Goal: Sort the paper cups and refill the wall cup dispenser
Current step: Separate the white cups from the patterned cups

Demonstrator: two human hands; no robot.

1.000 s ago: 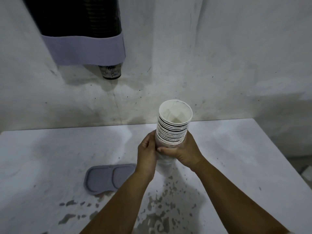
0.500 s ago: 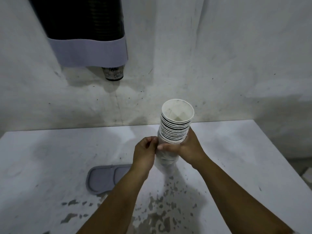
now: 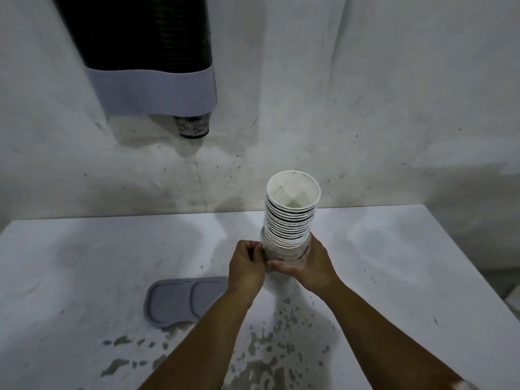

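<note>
A stack of several white paper cups [image 3: 291,215] stands upright over the table, mouth up, its lower part inside a clear plastic sleeve. My right hand [image 3: 312,266] grips the stack's base from the right. My left hand [image 3: 246,267] pinches the plastic sleeve at the stack's left side. The wall cup dispenser [image 3: 149,66] hangs at the upper left, a dark tube with a pale lower collar. One printed cup [image 3: 192,126] pokes out of its bottom.
A grey two-part lid or tray [image 3: 183,301] lies flat on the white table [image 3: 84,263], just left of my left forearm. Paint has flaked off the tabletop near its front. The table's right edge runs diagonally at the far right.
My left hand has slid from cupping the stack to pinching the plastic sleeve at its side. The stack has stayed upright in my right hand.
</note>
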